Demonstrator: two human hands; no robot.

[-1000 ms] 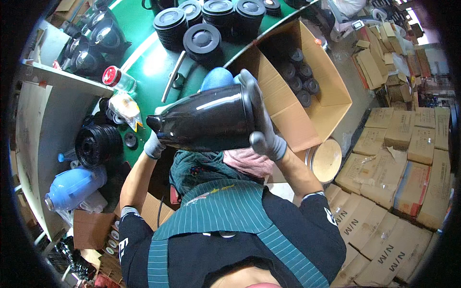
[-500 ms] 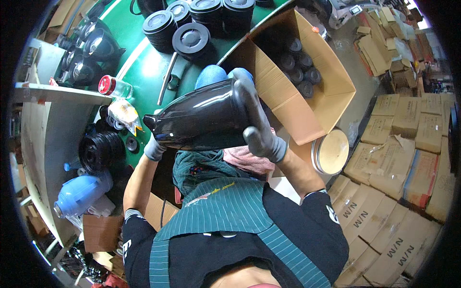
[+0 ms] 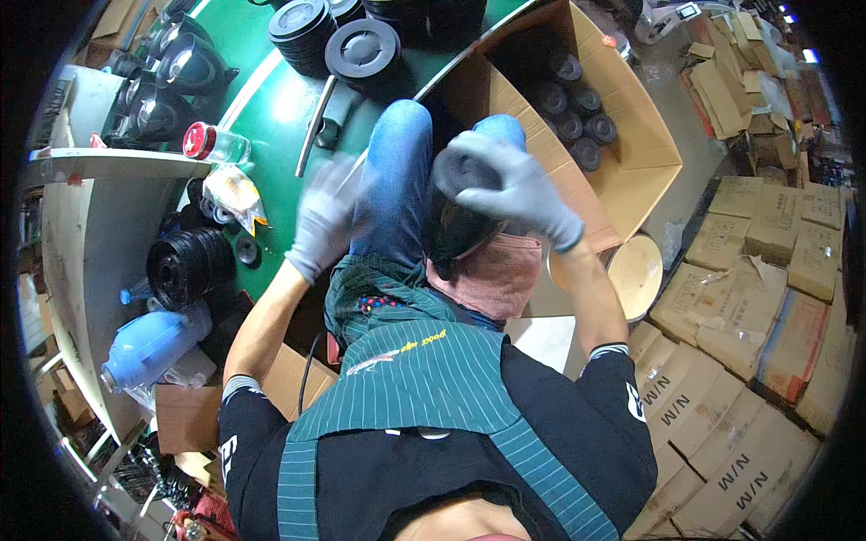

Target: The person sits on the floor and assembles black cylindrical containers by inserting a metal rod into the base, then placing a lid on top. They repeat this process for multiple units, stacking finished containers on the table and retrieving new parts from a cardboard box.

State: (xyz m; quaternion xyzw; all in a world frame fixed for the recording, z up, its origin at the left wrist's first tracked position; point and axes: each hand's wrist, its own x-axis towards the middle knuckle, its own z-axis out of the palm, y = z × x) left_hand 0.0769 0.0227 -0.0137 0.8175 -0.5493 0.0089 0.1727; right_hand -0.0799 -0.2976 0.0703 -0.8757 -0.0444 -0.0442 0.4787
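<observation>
A black jug [image 3: 456, 231] stands between my knees, its body mostly hidden by my right hand and legs. Its round, dark grey end [image 3: 467, 173] faces up. Gloved in grey, my right hand [image 3: 519, 189] grips that end, with the thumb across it and the fingers along its far rim. My left hand [image 3: 332, 212], also gloved, is off the jug beside my left knee, over the edge of the green table [image 3: 271, 194]. Motion smears its fingers, so their pose is unclear. Stacks of round black lids [image 3: 363, 50] stand ahead, with a metal bar [image 3: 315, 126] just below them.
An open carton [image 3: 631, 149] holding several black round parts stands right of my knees. To the left are a red-lidded jar [image 3: 216, 142], a plastic bag [image 3: 233, 197], black rings [image 3: 189, 266] and a blue bottle [image 3: 153, 347]. Stacked cartons [image 3: 713, 406] line the right.
The jug has turned from lying sideways across both hands to standing between my knees. My left hand has let go of its spout end. My right hand has moved onto the upper end.
</observation>
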